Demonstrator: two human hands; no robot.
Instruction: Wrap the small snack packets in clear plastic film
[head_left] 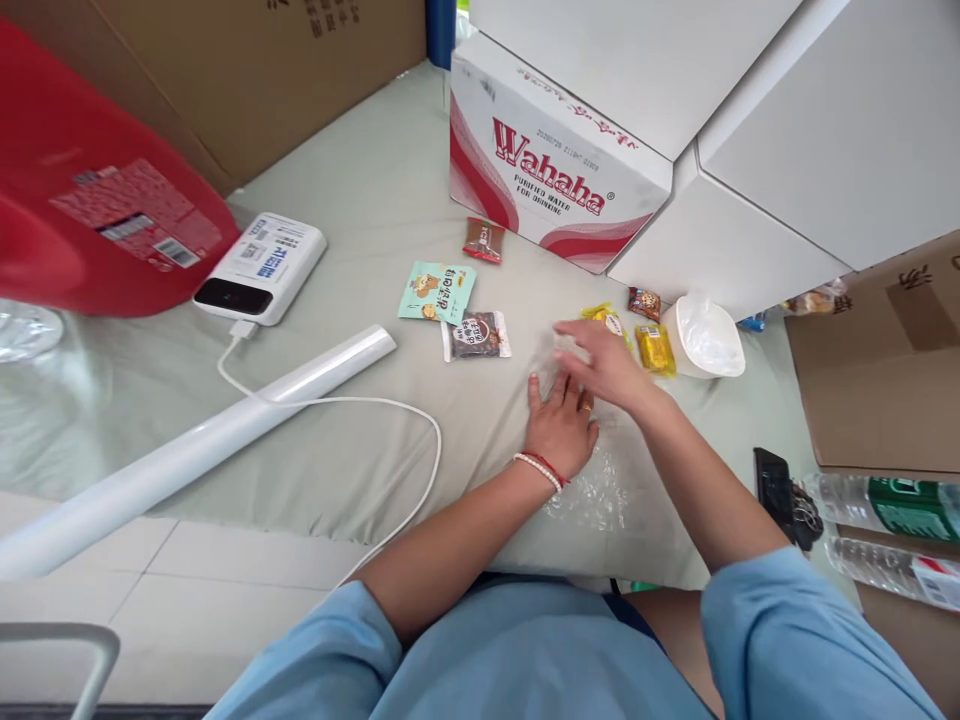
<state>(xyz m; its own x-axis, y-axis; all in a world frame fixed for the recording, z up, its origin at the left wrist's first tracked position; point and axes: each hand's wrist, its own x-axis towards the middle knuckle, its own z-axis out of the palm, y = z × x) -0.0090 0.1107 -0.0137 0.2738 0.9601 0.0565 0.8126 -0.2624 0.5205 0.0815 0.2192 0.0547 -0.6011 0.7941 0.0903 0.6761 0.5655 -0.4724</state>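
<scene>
My left hand [561, 430] lies palm down with its fingers spread on a crumpled piece of clear plastic [592, 495]. Just above it is my right hand [611, 362], slightly blurred, with thumb and forefinger apart; a whitish, see-through patch shows between them, too smeared to name. Behind the right hand a yellow snack packet [604, 318] is partly covered. Another yellow packet [655, 349] and a small brown packet [644, 303] lie to its right. Left of the hands are a mint-green packet [436, 290], a dark snack packet [480, 335] and a red-brown packet [484, 240].
At the back stands a Wahaha water carton [555, 160] against white boxes. A white tub [705, 335] holds clear plastic. On the left are a white power bank [262, 265] with a cable, a long white tube [225, 440] and a red jug [97, 190]. Bottles [892, 505] lie at right.
</scene>
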